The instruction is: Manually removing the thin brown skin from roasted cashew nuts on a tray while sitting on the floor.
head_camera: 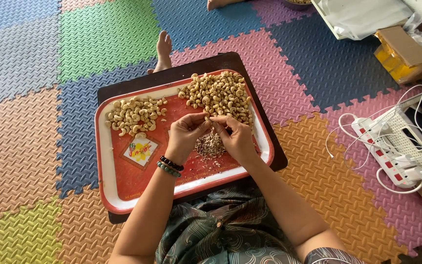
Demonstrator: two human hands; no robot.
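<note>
On the red tray [123, 190], my left hand [184, 137] curls in from the left with fingertips pinching one cashew [207, 118]. My right hand [235, 139] mirrors it, pinching the same nut. It's right above the skin scraps [209, 145], peeled pile [135, 115] further left.

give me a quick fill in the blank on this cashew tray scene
1. Both hands meet over a small heap of ____.
2. The nuts lie in ____ piles on the red tray.
3. The bigger pile is on the person's ____ side.
4. Two bead bracelets sit on the ____ wrist.

Missing words: peelings; two; right; left
</note>
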